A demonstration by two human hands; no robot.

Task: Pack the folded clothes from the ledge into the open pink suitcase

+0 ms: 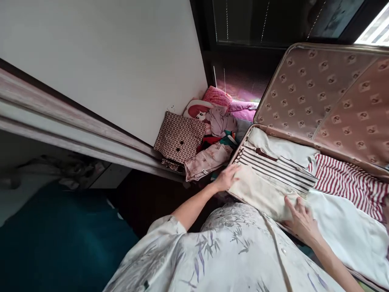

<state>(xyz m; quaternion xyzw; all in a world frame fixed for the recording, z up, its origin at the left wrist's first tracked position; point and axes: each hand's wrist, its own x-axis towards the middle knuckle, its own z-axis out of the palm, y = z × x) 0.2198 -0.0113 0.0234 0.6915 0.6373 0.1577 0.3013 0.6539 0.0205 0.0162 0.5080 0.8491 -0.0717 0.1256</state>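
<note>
A cream folded garment (261, 188) lies along the near left side of an open suitcase (322, 140). My left hand (225, 178) rests at the garment's left end, by the suitcase rim, its fingers stretched over the cloth. Flat against the garment's right end is my right hand (300, 219), fingers apart. Behind the cream cloth lies a black-and-white striped garment (273, 166). A white folded cloth (282, 146) lies farther back. To the right are a red-and-white striped garment (349, 182) and a smooth white garment (343, 223).
The patterned suitcase lid (334, 89) stands raised by the window. Left of the case are a brown patterned cloth (180, 140), a pink printed garment (208, 162) and a pink cushion (217, 96). A white panel (106, 61) stands left; dark teal fabric (60, 239) lies lower left.
</note>
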